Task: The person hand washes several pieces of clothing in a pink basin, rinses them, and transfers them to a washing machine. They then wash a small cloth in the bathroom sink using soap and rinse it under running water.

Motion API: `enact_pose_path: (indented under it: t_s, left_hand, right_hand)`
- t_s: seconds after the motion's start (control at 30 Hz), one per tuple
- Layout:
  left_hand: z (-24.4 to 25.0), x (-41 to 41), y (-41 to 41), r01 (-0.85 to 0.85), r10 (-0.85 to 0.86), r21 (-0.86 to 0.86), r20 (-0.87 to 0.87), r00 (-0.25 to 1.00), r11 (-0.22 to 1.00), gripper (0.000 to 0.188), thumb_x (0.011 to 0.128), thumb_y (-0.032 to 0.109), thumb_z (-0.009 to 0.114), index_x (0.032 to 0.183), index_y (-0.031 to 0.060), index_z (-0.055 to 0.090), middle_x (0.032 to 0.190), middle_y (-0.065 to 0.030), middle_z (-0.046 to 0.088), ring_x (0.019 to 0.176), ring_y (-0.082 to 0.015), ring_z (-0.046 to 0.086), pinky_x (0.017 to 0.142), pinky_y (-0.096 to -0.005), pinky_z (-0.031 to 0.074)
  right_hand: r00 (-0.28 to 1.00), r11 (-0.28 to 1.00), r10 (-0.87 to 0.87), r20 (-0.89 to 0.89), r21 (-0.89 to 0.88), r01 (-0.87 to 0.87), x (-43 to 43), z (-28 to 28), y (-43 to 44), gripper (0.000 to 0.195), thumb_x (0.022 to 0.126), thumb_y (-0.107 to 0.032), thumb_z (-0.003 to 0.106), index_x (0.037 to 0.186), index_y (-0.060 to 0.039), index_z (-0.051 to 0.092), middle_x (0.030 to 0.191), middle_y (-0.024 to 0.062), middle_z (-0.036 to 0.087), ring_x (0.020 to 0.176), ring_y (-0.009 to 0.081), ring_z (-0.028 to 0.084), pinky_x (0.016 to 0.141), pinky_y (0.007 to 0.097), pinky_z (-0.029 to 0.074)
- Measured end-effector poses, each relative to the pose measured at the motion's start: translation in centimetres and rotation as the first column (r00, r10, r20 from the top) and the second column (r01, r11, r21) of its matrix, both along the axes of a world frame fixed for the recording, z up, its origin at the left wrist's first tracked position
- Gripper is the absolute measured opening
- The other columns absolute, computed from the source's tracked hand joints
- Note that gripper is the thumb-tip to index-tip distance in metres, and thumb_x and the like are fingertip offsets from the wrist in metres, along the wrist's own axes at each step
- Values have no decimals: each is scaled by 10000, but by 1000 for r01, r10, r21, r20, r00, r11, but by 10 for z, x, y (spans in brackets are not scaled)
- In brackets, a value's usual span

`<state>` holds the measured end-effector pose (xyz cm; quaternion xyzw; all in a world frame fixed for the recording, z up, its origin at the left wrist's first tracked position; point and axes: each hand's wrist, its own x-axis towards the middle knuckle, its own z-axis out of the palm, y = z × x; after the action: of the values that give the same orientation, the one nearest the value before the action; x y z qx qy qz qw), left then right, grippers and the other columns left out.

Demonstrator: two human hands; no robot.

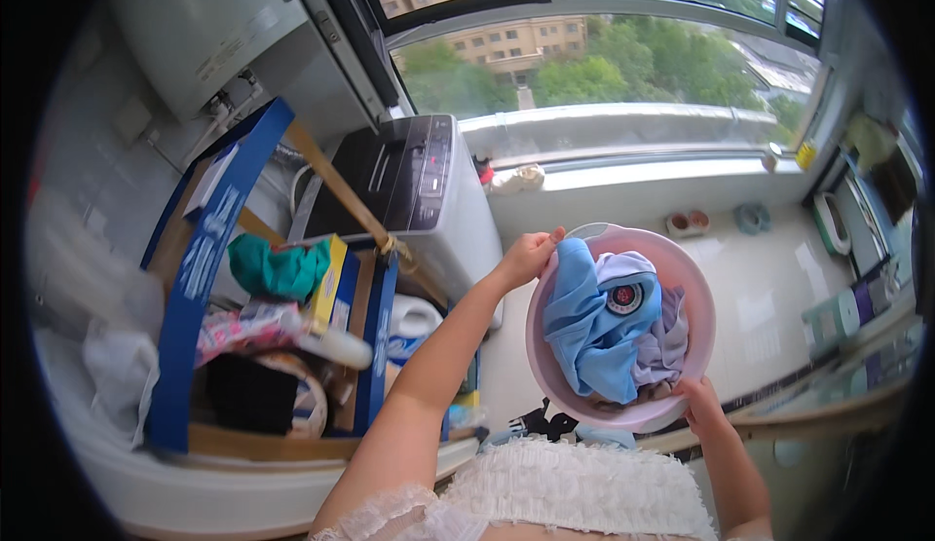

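Note:
A pink plastic basin is held up in front of my body, above the tiled floor. My left hand grips its rim at the upper left, beside the handle. Around the rim at the lower right, the fingers of my right hand are closed. Inside lies a heap of clothes: a light blue garment with a round dark badge on top, and a pale lilac garment at its right. Some darker cloth shows underneath. The basin's bottom is mostly hidden by the laundry.
A top-loading washing machine, lid down, stands left under the window. Nearer me, a blue-edged shelf holds bottles, bags and a green cloth. Pet bowls sit on the floor by the far wall. A sliding door runs along the right.

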<state>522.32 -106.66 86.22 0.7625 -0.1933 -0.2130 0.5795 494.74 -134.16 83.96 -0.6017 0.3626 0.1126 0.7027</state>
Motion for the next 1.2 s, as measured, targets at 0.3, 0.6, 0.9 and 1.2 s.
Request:
enact_pose_path:
  t_s: [0.3,0.6,0.9,1.2]
  left_hand:
    - [-17,184,51,-553,545,-9,176,819,833,472,919,437,477,824,3,634,730,-61,623,721,-102,532,658,-273,438]
    - [-75,269,136,-880,868,-51,201,453,471,307,867,297,561,873,-5,615,791,-145,640,757,-211,613,667,-321,457]
    - [-10,179,109,-1000,977,-10,212,-19,-17,253,861,99,536,1098,11,546,1012,-120,621,944,-214,586,824,-311,446]
    - [180,105,-57,-493,501,-394,89,-861,-776,260,889,256,534,1041,58,603,822,-46,619,711,-154,601,625,-291,516]
  right_hand:
    - [907,912,410,98,-75,-404,333,-11,-30,198,659,-136,564,817,-16,563,703,41,516,610,146,488,519,276,383]
    - [639,638,769,14,-83,-765,567,-38,30,180,710,-139,555,843,-24,593,777,75,566,694,178,536,584,312,420]
    - [103,106,991,82,-33,-994,684,-6,88,218,718,-150,579,888,-19,615,837,65,590,742,168,542,651,289,421]
    - [-493,-627,597,633,-16,-779,681,106,146,512,831,-174,601,1257,34,409,1091,107,572,985,177,547,876,304,439]
